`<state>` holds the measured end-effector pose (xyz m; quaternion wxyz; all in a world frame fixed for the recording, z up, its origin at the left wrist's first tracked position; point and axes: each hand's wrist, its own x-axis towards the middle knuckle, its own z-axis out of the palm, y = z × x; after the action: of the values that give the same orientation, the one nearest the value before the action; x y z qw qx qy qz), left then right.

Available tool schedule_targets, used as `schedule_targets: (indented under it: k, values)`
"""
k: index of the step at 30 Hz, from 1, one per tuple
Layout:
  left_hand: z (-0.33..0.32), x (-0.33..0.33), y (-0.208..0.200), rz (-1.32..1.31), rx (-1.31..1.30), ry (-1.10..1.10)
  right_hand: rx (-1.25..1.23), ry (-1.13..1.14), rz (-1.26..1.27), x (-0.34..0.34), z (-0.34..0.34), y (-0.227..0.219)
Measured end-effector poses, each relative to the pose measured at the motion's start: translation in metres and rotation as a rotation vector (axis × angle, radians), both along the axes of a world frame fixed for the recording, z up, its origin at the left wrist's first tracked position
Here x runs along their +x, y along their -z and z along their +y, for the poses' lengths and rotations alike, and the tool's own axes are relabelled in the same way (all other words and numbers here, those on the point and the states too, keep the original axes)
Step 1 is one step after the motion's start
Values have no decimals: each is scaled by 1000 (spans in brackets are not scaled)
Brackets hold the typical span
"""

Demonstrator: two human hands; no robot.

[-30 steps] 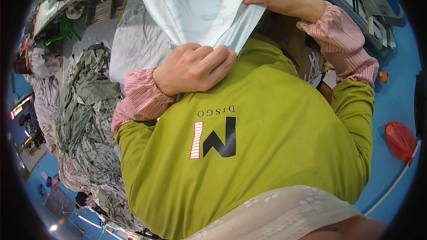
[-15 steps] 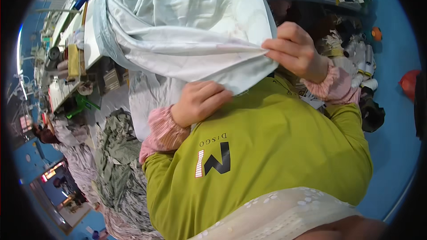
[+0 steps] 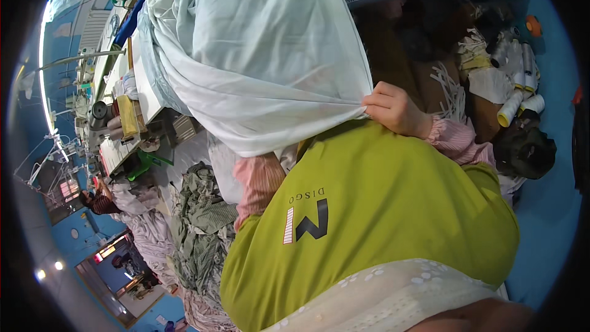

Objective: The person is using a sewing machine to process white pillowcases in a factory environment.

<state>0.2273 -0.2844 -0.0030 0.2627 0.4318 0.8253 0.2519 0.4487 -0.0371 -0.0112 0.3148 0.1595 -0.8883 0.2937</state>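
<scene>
Right hand pinches the pale cloth hiding the left hand.

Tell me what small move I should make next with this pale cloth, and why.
Probably best to ease the pale cloth flatter with the left hand: creases fan from where the right hand pinches its edge, while the left hand seems hidden beneath it beyond the pink sleeve.
</scene>
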Motion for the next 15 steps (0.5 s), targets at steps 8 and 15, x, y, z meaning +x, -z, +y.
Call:
schedule_targets:
  k: [8, 15]
  values:
    - [47, -35, -20, 242, 369, -26, -284, 66, -395, -12, 21, 86]
    - [108, -195, 16, 792, -66, -227, -332, 114, -384, -38, 47, 75]
